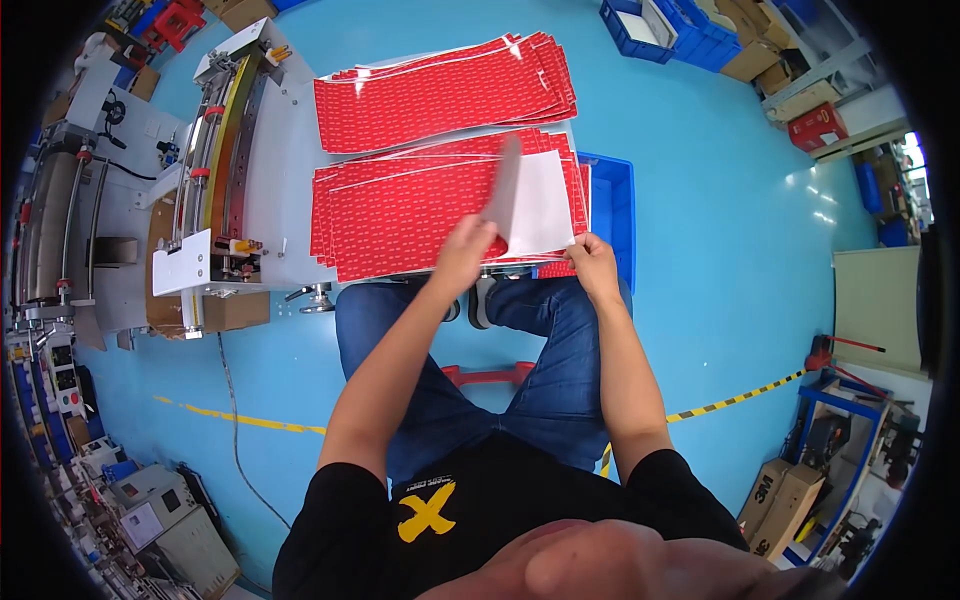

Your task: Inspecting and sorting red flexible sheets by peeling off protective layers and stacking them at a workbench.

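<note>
A near stack of red printed sheets [400, 210] lies before me on the white table, its edges fanned unevenly. My left hand [468, 250] is closed on the front edge of a greyish flap [506, 185], raised and slightly blurred by motion. Right of the flap shows a plain white surface [542, 205]; I cannot tell whether it is a sheet's underside or another layer. At its front right corner, my right hand [594, 265] pinches the sheet edge between thumb and fingers. A second stack of red sheets [440, 95] lies behind the first.
Left of the stacks stands a machine with long rollers [222, 150]. A blue bin [622, 215] sits at the table's right side. A red stool [490, 375] part shows between my legs. Blue crates [690, 35] stand far right, and yellow tape [735, 395] marks the floor.
</note>
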Tool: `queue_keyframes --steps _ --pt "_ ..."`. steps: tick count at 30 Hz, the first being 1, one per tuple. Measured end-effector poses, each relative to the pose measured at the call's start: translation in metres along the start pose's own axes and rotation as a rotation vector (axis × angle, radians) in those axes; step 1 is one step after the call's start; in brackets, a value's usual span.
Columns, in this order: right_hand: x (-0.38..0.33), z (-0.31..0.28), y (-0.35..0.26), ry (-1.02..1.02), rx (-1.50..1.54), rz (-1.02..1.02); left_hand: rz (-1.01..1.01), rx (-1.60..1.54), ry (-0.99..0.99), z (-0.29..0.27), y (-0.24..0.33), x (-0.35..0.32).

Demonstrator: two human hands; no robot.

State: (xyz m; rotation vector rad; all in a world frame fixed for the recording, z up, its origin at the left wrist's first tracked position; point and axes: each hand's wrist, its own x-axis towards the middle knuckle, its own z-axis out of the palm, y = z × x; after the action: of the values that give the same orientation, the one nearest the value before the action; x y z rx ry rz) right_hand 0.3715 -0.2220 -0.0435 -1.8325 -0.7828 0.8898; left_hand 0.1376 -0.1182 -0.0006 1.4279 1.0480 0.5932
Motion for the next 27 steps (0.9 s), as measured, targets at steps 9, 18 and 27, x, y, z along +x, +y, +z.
queue_keyframes --steps 9,18,27 --pt "-0.006 -0.006 -0.004 0.043 0.202 0.000 0.209 0.744 -0.203 0.039 0.011 -0.011" --pt "0.010 0.051 -0.059 0.091 -0.623 -0.760 0.219 1.158 0.253 -0.103 -0.031 0.010" --pt "0.053 0.059 -0.057 -0.093 -1.140 -0.473 0.057 1.262 0.236 -0.123 -0.044 0.015"
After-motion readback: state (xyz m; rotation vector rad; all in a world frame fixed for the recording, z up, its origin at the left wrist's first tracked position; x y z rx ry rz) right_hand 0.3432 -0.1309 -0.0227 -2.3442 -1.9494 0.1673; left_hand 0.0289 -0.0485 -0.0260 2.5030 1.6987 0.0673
